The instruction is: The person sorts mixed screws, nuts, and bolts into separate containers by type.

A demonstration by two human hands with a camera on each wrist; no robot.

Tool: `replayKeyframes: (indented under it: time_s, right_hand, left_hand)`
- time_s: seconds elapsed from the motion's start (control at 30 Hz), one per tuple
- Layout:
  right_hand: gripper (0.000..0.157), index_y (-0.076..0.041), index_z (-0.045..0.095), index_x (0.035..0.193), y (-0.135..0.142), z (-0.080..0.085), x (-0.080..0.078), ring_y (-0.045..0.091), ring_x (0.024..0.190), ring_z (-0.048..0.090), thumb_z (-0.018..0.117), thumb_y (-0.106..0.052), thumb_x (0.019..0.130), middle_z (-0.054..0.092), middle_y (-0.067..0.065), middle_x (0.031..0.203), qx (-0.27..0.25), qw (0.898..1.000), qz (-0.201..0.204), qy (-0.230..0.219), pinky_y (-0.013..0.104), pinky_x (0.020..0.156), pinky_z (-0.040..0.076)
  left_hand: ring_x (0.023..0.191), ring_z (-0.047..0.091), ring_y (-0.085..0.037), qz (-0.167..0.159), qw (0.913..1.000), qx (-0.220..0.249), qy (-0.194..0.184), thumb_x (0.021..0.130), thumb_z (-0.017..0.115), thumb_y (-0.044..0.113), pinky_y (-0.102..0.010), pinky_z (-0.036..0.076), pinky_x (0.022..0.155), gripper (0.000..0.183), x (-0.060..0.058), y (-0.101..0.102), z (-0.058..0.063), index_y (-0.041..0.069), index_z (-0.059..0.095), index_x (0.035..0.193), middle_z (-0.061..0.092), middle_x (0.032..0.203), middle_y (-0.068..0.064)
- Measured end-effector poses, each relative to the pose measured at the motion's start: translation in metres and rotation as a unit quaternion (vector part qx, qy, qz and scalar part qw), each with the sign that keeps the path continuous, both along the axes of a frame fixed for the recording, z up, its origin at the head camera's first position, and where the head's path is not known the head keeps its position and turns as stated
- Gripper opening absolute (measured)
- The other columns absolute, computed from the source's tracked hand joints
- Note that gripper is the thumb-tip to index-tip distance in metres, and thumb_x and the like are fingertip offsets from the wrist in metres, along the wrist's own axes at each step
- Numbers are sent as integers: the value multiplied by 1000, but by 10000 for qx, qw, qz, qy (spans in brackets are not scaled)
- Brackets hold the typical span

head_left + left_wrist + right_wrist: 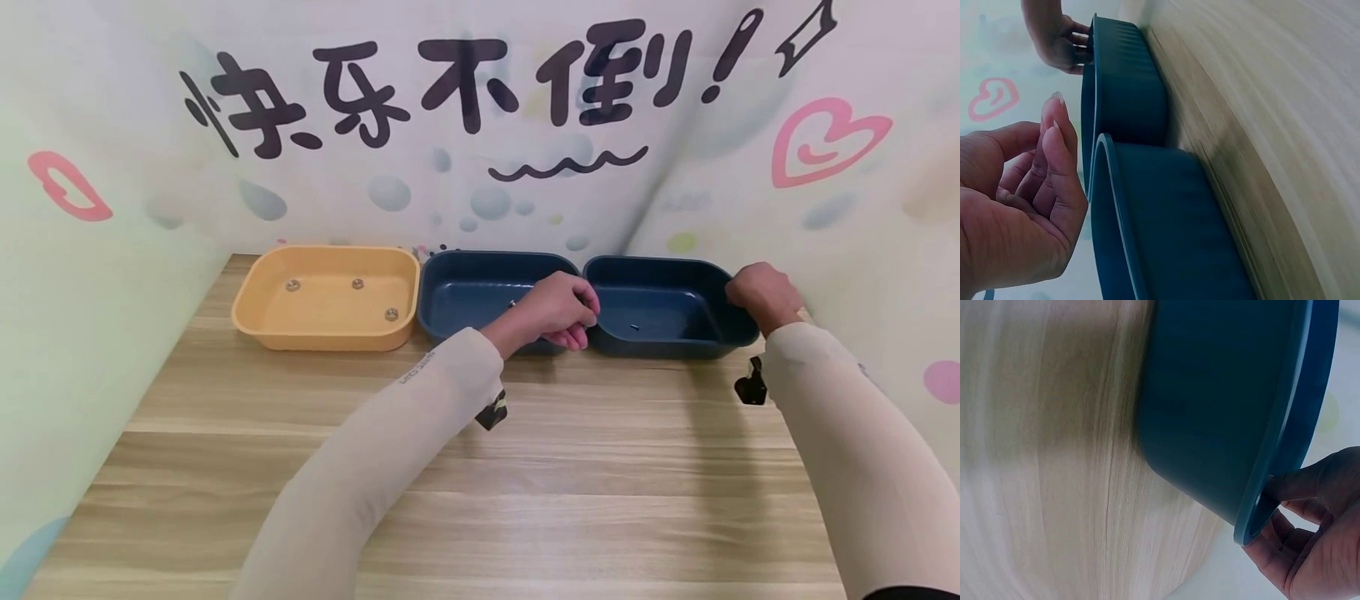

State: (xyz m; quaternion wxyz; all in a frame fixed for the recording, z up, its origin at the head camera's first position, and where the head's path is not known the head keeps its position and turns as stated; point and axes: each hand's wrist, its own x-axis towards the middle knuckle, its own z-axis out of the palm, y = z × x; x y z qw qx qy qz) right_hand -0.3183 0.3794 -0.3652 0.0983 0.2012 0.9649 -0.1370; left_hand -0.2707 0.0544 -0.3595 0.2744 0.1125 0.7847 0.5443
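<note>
My left hand hangs above the meeting rims of the middle blue bin and the right blue bin. Its fingers bend toward the thumb in the left wrist view; I cannot tell whether a small piece is pinched between them. With my right hand I grip the right bin's end rim, thumb inside and fingers outside. A tiny screw-like piece lies on that bin's floor. In the middle bin a small shiny piece shows beside my left wrist, which covers part of the bin.
A yellow bin stands at the left end of the row, holding three metal nuts set apart. All the bins sit at the back of the wood-grain table. Behind them hangs a printed cloth with large dark characters.
</note>
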Motion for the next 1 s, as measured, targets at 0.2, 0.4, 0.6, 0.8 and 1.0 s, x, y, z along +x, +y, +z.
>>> replayKeyframes:
  time_s: [0.2, 0.4, 0.6, 0.8, 1.0]
  right_hand:
    - [25, 4, 52, 90, -1, -1, 1, 36, 77, 50, 50, -20, 85, 49, 21, 87, -17, 10000, -29, 34, 42, 59, 44]
    - [29, 6, 53, 95, -3, 0, 1, 38, 80, 50, 50, -21, 86, 50, 23, 90, -11, 10000, -48, 6, 42, 59, 44]
    - [26, 6, 53, 92, -3, 0, 1, 36, 76, 51, 49, -19, 85, 51, 22, 87, 20, 10000, -74, -8, 40, 58, 44]
    - [23, 5, 53, 88, -1, -1, 1, 34, 72, 51, 49, -18, 85, 50, 20, 82, -1, 10000, -22, 19, 38, 56, 43]
    - [23, 4, 52, 84, 0, 0, 1, 33, 70, 49, 50, -19, 84, 48, 18, 79, 10, 9999, 80, 81, 38, 54, 43]
  left_hand:
    - [50, 60, -22, -495, 9984, -209, 177, 93, 64, 8, -27, 51, 46, 12, 7, -3, 1, 3, 65, 104, 65, 64, -14]
    - [50, 61, -22, -728, 9965, -305, 275, 92, 65, 8, -30, 51, 49, 13, 17, -12, 2, 2, 66, 104, 64, 61, -13]
    - [52, 62, -24, -899, 9940, -542, 303, 92, 65, 7, -31, 52, 51, 7, 27, -23, -3, 13, 66, 88, 64, 60, -12]
    - [49, 60, -21, -1081, 9906, -819, 181, 94, 61, 7, -31, 52, 50, 7, 37, -39, -9, 11, 66, 95, 64, 61, -13]
    - [48, 60, -18, -1294, 9845, -1172, 148, 92, 63, 7, -46, 58, 66, 14, 46, -57, -23, 4, 66, 106, 63, 58, -10]
